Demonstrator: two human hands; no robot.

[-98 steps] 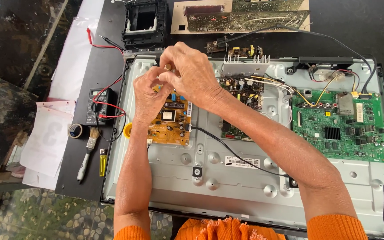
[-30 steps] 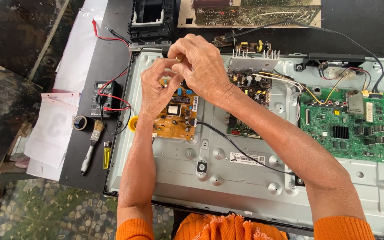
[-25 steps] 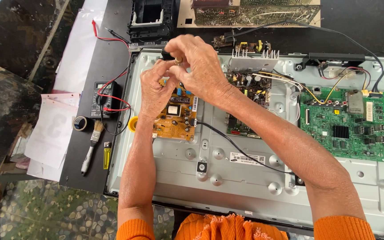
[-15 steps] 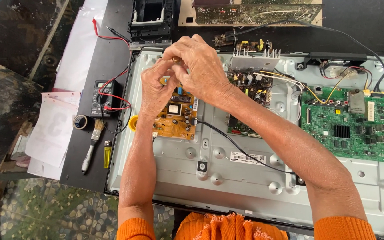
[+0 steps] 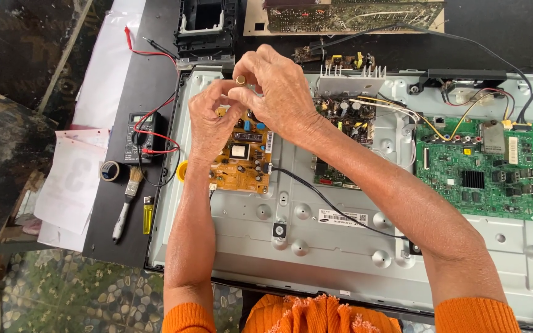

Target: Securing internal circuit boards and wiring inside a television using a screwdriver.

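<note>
Both my hands meet above the yellow-brown circuit board [image 5: 242, 166] in the open metal chassis [image 5: 340, 253] of a flat screen. My right hand [image 5: 279, 89] pinches a small cylindrical part [image 5: 240, 79] with a brass-coloured end at its fingertips. My left hand [image 5: 208, 123] comes up from below, and its fingertips close on the same part. The hands hide the board's upper edge. A black cable [image 5: 322, 200] runs from the board to the lower right.
A green main board [image 5: 482, 169] with coloured wires sits at the right. Left of the chassis lie a multimeter [image 5: 140, 131] with red leads, a tape roll [image 5: 110, 171], a brush [image 5: 128, 200], a yellow tool [image 5: 148, 219] and papers [image 5: 69, 185]. A black frame [image 5: 208, 24] lies at the back.
My hands stay together over the board. The fingers have shifted, and the part's brass-coloured end now shows between the fingertips.
</note>
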